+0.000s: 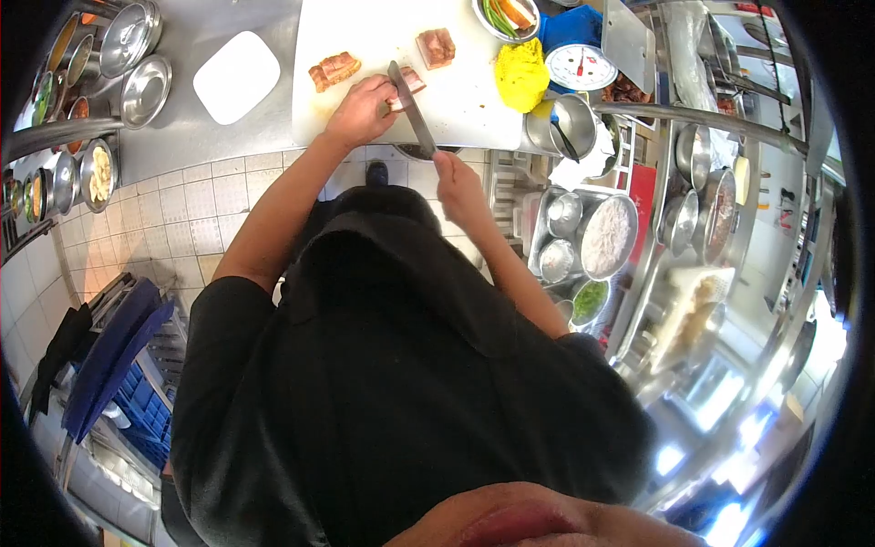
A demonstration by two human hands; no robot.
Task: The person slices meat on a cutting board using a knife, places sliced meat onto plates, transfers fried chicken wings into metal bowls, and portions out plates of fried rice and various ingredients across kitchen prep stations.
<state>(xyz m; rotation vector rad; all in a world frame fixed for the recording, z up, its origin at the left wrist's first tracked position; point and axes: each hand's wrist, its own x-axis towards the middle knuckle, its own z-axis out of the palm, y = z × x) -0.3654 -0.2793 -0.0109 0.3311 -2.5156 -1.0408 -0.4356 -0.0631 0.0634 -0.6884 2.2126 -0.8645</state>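
My right hand (463, 191) is closed round the handle of a kitchen knife (415, 114). Its long blade points away from me and lies across a piece of pork belly (413, 81) on the white cutting board (365, 27). Fingers bent, my left hand (363, 109) grips that piece just left of the blade and partly hides it. A browned pork chunk (334, 71) lies on the board beyond my left hand, and another pork block (436, 47) sits farther back to the right of the knife.
Left of the board, a white plate (237, 77) lies on the steel counter (182, 36). At the right stand a dial scale (581, 67), a yellow cloth (522, 75), a steel pot (572, 126) and a bowl of vegetables (507, 16). Lower right are bowls of food, including chopped greens (591, 299).
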